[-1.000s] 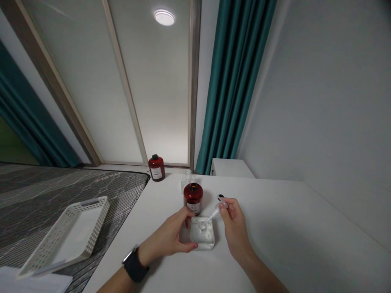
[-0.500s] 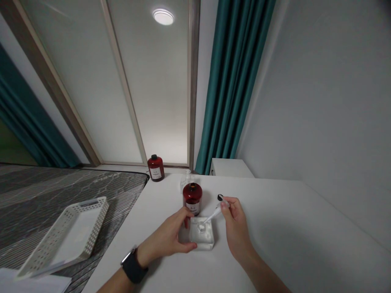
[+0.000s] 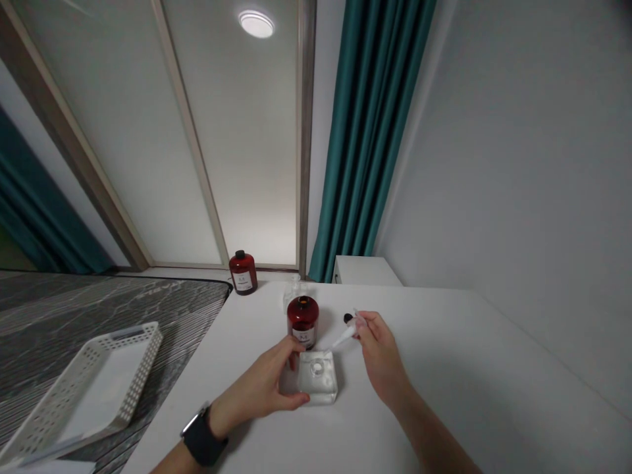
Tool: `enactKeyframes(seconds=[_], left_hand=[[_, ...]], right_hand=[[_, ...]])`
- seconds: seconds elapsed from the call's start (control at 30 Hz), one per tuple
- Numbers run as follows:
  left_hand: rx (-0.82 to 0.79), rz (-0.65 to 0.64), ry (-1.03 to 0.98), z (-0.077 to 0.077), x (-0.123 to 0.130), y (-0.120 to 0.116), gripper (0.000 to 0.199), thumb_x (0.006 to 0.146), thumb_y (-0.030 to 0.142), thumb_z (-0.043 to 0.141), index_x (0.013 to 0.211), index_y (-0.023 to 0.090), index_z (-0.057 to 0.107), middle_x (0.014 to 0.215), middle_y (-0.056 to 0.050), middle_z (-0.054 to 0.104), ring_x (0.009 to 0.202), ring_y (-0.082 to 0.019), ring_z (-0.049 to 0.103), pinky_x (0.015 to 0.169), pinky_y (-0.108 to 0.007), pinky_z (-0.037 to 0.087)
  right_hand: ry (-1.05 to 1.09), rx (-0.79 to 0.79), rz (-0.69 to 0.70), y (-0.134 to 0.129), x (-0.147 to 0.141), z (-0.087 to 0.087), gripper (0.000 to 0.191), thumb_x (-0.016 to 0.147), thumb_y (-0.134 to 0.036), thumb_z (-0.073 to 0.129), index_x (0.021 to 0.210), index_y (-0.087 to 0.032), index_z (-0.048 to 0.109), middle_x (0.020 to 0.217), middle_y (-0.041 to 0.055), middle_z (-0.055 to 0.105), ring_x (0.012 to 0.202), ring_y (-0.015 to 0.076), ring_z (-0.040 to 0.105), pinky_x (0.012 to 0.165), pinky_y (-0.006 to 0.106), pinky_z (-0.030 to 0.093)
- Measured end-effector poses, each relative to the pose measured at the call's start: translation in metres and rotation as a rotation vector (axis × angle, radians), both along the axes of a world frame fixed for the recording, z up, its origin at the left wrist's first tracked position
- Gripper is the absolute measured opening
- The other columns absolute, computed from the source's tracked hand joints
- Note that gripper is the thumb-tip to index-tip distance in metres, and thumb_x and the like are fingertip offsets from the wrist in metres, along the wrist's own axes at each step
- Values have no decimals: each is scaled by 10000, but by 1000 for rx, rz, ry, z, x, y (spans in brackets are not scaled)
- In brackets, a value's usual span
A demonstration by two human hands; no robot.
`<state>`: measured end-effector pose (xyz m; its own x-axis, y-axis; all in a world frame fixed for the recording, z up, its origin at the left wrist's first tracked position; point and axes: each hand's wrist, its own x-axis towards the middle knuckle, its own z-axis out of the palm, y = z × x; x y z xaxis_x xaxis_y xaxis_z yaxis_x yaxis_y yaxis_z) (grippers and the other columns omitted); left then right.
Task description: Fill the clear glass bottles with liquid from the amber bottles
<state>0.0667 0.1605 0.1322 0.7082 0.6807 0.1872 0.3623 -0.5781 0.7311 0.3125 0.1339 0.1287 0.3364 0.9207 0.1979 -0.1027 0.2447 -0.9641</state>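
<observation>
My left hand (image 3: 269, 378), with a dark watch on its wrist, grips the left side of a square clear glass bottle (image 3: 318, 378) whose round opening faces up. Pinched in my right hand (image 3: 380, 349) is a small white translucent dropper (image 3: 344, 336); its tip points down and left, just off the glass bottle. Behind the glass bottle stands an uncapped dark red bottle (image 3: 303, 321) with a white label. A black cap (image 3: 348, 318) lies beside my right fingertips.
A capped red bottle (image 3: 243, 272) stands at the table's back left corner. Behind the uncapped bottle is a clear glass bottle (image 3: 291, 289). A white perforated basket (image 3: 138, 388) sits left, beyond the white table (image 3: 469, 382). A white cabinet (image 3: 365, 270) is behind.
The dropper's tip has come up out of the glass bottle's opening and away from it. The whole view has shifted a little, so things appear farther left.
</observation>
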Motion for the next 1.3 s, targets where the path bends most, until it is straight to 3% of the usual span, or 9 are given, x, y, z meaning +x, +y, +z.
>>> enactKeyframes(seconds=[0.23, 0.37, 0.5, 0.67, 0.97, 1.3], left_hand=[[-4, -25, 2, -2, -1, 0, 511, 731, 186, 734, 1171, 219, 476, 1032, -37, 572, 891, -235, 581, 811, -357, 475], [-6, -34, -3, -3, -2, 1, 513, 756, 215, 724, 1192, 221, 456, 1072, -47, 566, 899, -236, 577, 812, -356, 479], [5, -42, -6, -6, -3, 2, 518, 757, 212, 723, 1196, 234, 449, 1064, -38, 563, 898, -231, 576, 812, -345, 480], [3, -41, -8, -7, -3, 4, 511, 760, 217, 724, 1193, 229, 453, 1040, -38, 568, 886, -231, 581, 801, -343, 483], [15, -40, 2, -3, -2, 1, 512, 759, 210, 713, 1201, 229, 457, 1036, -31, 569, 880, -227, 585, 795, -335, 484], [14, -40, 3, 1, -1, 1, 480, 778, 250, 706, 1186, 222, 454, 1011, -35, 565, 866, -228, 586, 788, -338, 484]], right_hand=[[-36, -69, -18, 25, 69, -15, 391, 783, -567, 687, 939, -217, 611, 859, 48, 698, 753, 197, 643, 766, 383, 556], [-133, -81, -65, 33, 90, -30, 342, 812, -495, 650, 1030, -243, 574, 867, 19, 670, 767, 192, 654, 770, 374, 560], [-316, -70, -90, 39, 93, -48, 418, 732, -334, 680, 1125, -241, 572, 820, -23, 586, 694, 164, 593, 679, 314, 526], [-527, -49, -111, 44, 97, -62, 482, 709, -220, 599, 1190, -227, 585, 903, 6, 582, 782, 176, 597, 726, 310, 521], [-736, -27, -177, 48, 109, -70, 398, 778, -218, 568, 1174, -213, 612, 968, 54, 625, 902, 231, 617, 860, 392, 523], [-849, 8, -159, 48, 105, -75, 482, 773, -135, 576, 1247, -223, 583, 986, 57, 611, 897, 233, 614, 835, 395, 542]])
